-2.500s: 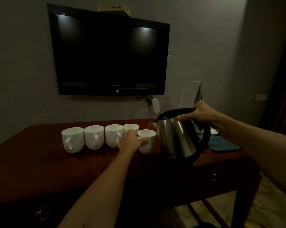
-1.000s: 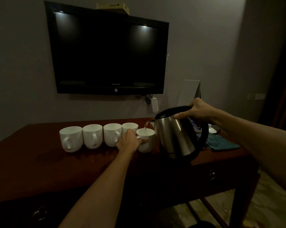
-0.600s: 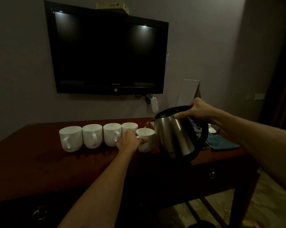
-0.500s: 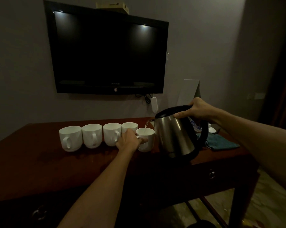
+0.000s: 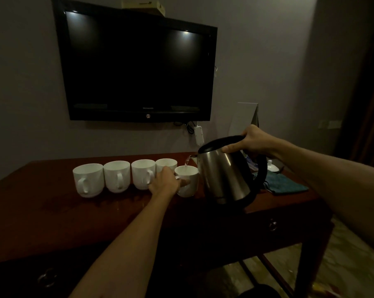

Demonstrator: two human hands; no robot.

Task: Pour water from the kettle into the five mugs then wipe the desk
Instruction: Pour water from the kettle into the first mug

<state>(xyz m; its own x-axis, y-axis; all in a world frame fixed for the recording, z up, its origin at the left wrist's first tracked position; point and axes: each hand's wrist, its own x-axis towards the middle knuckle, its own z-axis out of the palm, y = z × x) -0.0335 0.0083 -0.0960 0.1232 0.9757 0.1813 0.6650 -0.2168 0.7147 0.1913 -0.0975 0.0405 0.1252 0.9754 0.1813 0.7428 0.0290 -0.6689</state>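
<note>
Right hand (image 5: 253, 140) grip wraps black handle of steel kettle (image 5: 224, 175), tilted, thin water stream (image 5: 187, 161) falling into rightmost white mug (image 5: 189, 181). Left hand (image 5: 165, 181) grip holds that mug's handle on bench (image 5: 52, 211). Four more mugs (image 5: 117, 176) in row to left. Teal cloth (image 5: 284, 184) behind kettle.

Steel kettle (image 5: 223, 175) tilted, pouring into rightmost white mug (image 5: 189, 181)
</note>
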